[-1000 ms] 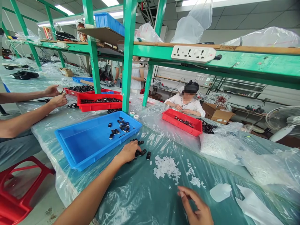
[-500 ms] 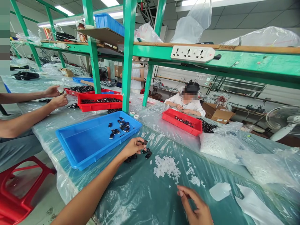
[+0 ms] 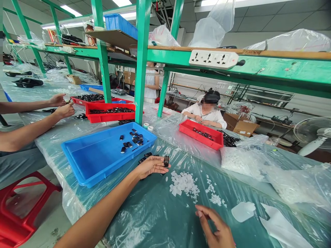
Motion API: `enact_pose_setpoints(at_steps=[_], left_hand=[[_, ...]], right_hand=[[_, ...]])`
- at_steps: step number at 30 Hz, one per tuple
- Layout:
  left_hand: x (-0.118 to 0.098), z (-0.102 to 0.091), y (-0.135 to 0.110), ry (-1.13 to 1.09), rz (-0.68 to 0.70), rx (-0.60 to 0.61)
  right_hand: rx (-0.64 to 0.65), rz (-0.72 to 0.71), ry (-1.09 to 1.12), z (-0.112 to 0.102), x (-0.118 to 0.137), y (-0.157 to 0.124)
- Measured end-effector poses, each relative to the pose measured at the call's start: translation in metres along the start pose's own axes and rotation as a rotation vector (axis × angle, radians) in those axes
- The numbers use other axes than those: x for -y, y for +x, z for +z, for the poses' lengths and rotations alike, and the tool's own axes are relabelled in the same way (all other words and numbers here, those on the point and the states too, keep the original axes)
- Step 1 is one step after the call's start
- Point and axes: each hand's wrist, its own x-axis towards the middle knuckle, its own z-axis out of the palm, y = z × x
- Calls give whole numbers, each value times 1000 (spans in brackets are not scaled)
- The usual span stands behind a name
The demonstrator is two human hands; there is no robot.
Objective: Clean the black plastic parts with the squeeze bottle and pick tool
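Note:
Between the thumb and fingers of my left hand (image 3: 150,166) is a small black rectangular plastic piece (image 3: 166,161) with a glossy face, held upright just above the table. Similar black pieces (image 3: 142,159) lie behind and partly under this hand. My right hand (image 3: 216,225) is low in the view, its thumb and index fingertips pinched close together; whatever is between them is too small to make out. Beyond its fingertips spreads a pile of small white pieces (image 3: 182,183), with a smaller scatter (image 3: 216,199) to the right.
A blue tray (image 3: 88,139) with several black pieces stands left of my left hand. Further back are red trays (image 3: 200,137). A green post (image 3: 142,69) rises behind. Bags of white pieces (image 3: 243,163) lie right. A co-worker's hands (image 3: 66,110) work at left; another person sits opposite.
My left hand has shifted slightly right and turned, bringing the black piece upright with its glossy face showing. My right hand has stayed in place.

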Motion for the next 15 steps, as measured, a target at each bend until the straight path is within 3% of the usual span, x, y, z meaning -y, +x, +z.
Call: enact_pose_setpoints(at_steps=[10, 12, 15], left_hand=[[0, 2, -2, -4, -17, 4], [1, 5, -2, -7, -20, 1], [5, 10, -1, -19, -30, 9]], right_hand=[[38, -20, -38, -6, 3, 3], [-18, -4, -64, -11, 7, 4], [-221, 18, -130, -22, 15, 6]])
